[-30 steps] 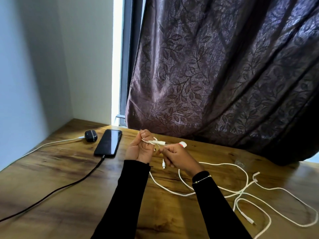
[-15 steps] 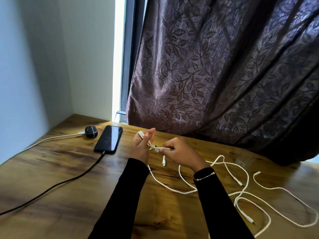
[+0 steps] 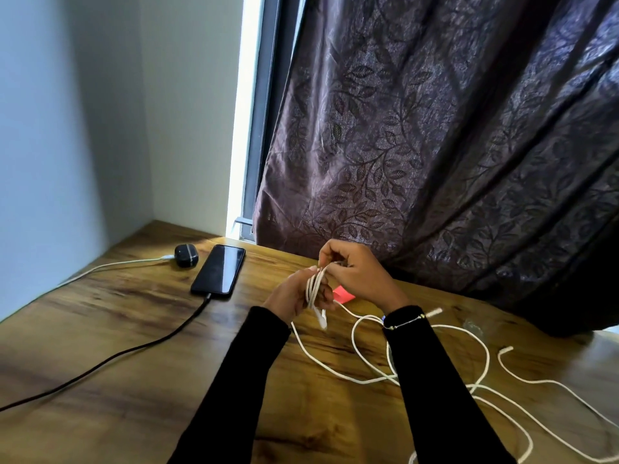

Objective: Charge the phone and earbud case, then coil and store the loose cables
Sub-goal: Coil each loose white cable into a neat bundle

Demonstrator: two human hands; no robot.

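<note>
A black phone [image 3: 219, 269] lies face up on the wooden table [image 3: 100, 329] with a black cable [image 3: 134, 349] plugged into its near end. Beside it, to the left, sits a dark earbud case [image 3: 186, 255] with a white cable [image 3: 117, 264] plugged in. My left hand [image 3: 294, 294] has several loops of a white cable [image 3: 315, 286] wound around its fingers, one plug end dangling below. My right hand [image 3: 355, 272] pinches the same cable just above the loops. The rest of this cable trails over the table to the right.
More loose white cable [image 3: 502, 393] lies tangled on the table's right side. A small red-pink item [image 3: 343, 294] lies behind my hands. A dark leaf-patterned curtain [image 3: 435, 145] hangs onto the table's far edge. A wall closes the left side.
The white cable now sits in several loops around my left hand; my right hand has risen above it. The loose cable has been drawn closer.
</note>
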